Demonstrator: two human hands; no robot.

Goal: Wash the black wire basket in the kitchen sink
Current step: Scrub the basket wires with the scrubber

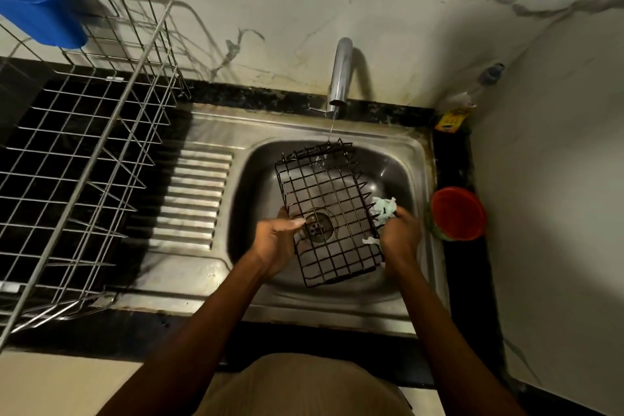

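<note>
Upper left of the frame: a blue plastic container (pixel 40 10), blurred, sitting at the far end of a large silver wire dish rack (pixel 87 152). Rack spread across the left half, standing on the black stone worktop (pixel 452 159) and partly over the ribbed drainboard.

Centre: a stainless-steel sink (pixel 216 132) with a round-cornered bowl and a drain (pixel 317 224) at its bottom. Above it, a curved chrome tap (pixel 340 74) against the marbled white wall, with a thin stream of water falling onto the far end of the black wire basket (pixel 329 209).

Black wire basket held over the bowl, tilted, grid base facing the camera, drain visible through the mesh.

Left hand (pixel 275 241) at the basket's left edge, fingers curled round the wire rim, thumb lying across the front.

Right hand (pixel 400 233) at the basket's right edge, fingers closed round a crumpled pale-green and white scrubbing cloth (pixel 383 209), pressed against the basket's side wires.

Right of the sink: a round red plastic tub (pixel 458 211) on the dark worktop strip. Further back in the corner, a clear plastic bottle with a grey cap (pixel 479 91), with a yellow packet (pixel 450 120) just in front of it.

Bottom centre: beige clothing of the person.
</note>
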